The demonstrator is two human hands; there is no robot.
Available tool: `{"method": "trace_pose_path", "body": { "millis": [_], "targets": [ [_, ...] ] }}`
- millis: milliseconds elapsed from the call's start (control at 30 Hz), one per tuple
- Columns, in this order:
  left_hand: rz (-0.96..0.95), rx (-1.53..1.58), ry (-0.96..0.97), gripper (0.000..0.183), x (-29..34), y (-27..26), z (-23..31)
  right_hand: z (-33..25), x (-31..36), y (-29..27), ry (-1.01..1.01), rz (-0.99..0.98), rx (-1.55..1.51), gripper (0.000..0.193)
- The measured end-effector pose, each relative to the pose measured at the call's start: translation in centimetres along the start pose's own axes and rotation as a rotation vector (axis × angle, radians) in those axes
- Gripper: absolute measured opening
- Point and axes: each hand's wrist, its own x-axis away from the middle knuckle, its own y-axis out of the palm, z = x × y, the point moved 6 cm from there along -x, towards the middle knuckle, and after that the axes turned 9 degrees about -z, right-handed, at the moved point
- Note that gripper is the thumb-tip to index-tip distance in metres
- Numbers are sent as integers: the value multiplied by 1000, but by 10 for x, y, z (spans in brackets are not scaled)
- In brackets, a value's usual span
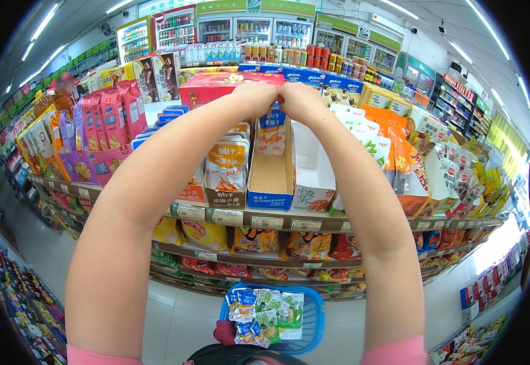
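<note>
Both arms reach forward over a snack shelf, and my two fists meet near the right end of a red carton [201, 95]. My left hand [256, 98] is closed, its knuckles touching or almost touching my right hand [301, 100], which is closed too. What the fingers pinch is hidden behind the hands. Just below them a blue-and-white snack packet [271, 135] stands at the back of an open cardboard display box [270, 173]. To the left are orange-and-white snack packets [227, 164]. On the right stands a white display box [313, 167].
A blue basket [318, 316] on the floor holds several blue and green-white packets. Pink snack bags [110, 118] stand at the left, orange bags [393, 137] at the right. Bagged snacks [256, 239] fill the lower shelves. Canned drinks [320, 58] stand behind; drink fridges [253, 27] line the back.
</note>
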Motion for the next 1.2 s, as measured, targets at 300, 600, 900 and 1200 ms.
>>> {"method": "trace_pose_path", "body": {
  "millis": [300,600,900,1200],
  "targets": [
    [94,-32,-56,9,-14,2,-7,-1,3,-2,34,66,41,16],
    [209,-240,-69,29,-7,-19,-8,-18,28,-16,7,88,125,12],
    [167,-341,34,7,18,-22,19,-14,24,13,17,-275,97,29],
    [165,-332,72,13,47,-20,16,-20,16,24,77,-226,131,55]
  ]
}}
